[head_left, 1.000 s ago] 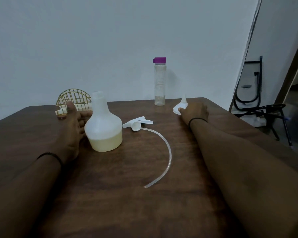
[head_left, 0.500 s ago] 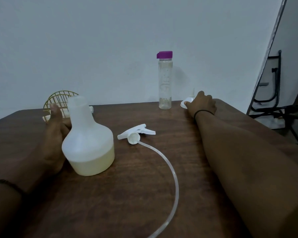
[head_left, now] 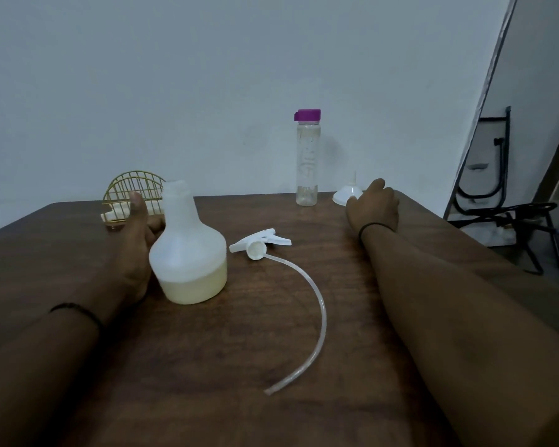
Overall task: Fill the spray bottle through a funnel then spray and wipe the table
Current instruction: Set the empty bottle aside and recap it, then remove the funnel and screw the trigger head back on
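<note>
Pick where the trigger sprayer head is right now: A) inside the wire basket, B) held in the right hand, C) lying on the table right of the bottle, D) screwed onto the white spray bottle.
C: the sprayer head lies on the table with its tube trailing, right of the open-necked spray bottle.

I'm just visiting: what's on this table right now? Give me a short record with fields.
spray bottle: upright, uncapped, part filled with yellowish liquid
left hand: around the bottle's side
right hand: at the white funnel
trigger head: lying loose, tube attached
clear bottle: purple cap, far edge
wire holder: far left
</note>
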